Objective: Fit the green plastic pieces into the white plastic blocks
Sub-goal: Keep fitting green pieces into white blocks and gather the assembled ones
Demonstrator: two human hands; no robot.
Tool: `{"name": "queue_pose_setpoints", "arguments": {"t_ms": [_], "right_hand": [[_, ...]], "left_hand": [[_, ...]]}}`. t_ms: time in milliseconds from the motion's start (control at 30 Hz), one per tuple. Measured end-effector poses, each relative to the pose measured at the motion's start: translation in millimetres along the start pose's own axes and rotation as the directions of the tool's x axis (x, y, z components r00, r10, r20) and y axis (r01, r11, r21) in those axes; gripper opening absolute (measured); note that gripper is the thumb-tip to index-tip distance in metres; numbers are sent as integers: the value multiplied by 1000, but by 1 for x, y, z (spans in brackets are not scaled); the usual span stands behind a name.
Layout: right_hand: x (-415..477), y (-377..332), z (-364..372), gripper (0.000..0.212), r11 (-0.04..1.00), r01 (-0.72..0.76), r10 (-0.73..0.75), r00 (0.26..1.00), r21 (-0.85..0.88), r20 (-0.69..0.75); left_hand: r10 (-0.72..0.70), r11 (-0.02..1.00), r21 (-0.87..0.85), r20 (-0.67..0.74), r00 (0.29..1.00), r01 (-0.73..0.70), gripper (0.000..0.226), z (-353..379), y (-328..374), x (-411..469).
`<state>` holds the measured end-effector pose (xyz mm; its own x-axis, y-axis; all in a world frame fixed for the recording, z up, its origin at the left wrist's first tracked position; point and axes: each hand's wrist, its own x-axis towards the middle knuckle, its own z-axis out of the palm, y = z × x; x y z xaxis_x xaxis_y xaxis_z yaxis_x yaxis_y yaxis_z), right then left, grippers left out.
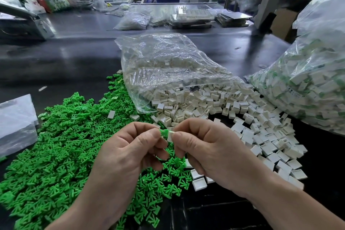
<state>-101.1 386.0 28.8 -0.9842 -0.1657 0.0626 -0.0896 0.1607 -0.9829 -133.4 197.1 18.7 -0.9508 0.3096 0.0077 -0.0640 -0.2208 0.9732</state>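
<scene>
**Green piece and white block brought together between two hands**

Head view: A single green piece [163,133] is pinched between the thumb and forefinger of the left hand [130,147], while the other fingers of that hand are curled in toward the palm. A single white block [170,135] is gripped between the thumb and forefinger of the right hand [205,151]. The two parts are held touching, the green piece against the left side of the white block, above the table and just over the place where the two heaps meet. How far the green piece is seated in the block cannot be told.

A wide heap of green pieces [61,145] is spread over the dark table [74,56] to the left and beneath the left forearm. A heap of white blocks [233,110] is spilled to the right, with a few lying among the green ones. Behind the hands a clear bag [168,61] is laid on its side, partly filled with white blocks, its mouth opening onto the white heap. At the right edge a large bag [313,84] is seen, packed with white blocks showing green in them. A flat plastic sheet [16,119] is laid at the left edge. At the far side of the table a smaller filled bag [133,18] and stacked trays [194,17] are seen.
</scene>
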Motion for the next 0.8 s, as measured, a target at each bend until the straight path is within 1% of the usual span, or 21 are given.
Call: {"name": "queue_pose_setpoints", "arguments": {"t_ms": [33, 100, 200, 300, 433, 500, 600, 700, 800], "right_hand": [[0, 0, 0, 15, 1000, 0, 1, 1000, 10, -13], [0, 0, 0, 17, 1000, -6, 7, 1000, 18, -29], [0, -1, 0, 15, 999, 5, -5, 1000, -34, -24], [-1, -1, 1, 12, 997, 31, -33, 999, -71, -17], [-1, -1, 1, 12, 995, 37, -39, 999, -93, -12], [-1, -1, 1, 12, 993, 31, -33, 999, -112, -14], [-1, -1, 1, 13, 992, 6, -4, 1000, -125, 20], [-1, -2, 2, 14, 997, -41, 43, 998, -63, 38], [-2, -2, 5, 16, 998, -39, 39, 999, -41, 9]], "left_hand": [[7, 1000, -2, -1, 1000, -7, 14, 0, 0, 0], [18, 1000, 3, 3, 1000, -18, 19, 0, 0, -1], [29, 998, 48, 18, 999, -30, 23, -1, -1, -2], [47, 993, 103, 13, 999, -48, 20, -1, -3, -3], [79, 984, 160, 16, 997, -80, 11, 1, -3, -4], [52, 986, 159, 47, 998, -59, 13, 2, -1, -4], [9, 989, 146, 94, 996, -22, 15, 2, 2, -3], [7, 988, 151, 118, 993, -25, 16, 3, 2, -3], [0, 995, 102, 102, 995, -10, 17, 7, 1, -4]]}}
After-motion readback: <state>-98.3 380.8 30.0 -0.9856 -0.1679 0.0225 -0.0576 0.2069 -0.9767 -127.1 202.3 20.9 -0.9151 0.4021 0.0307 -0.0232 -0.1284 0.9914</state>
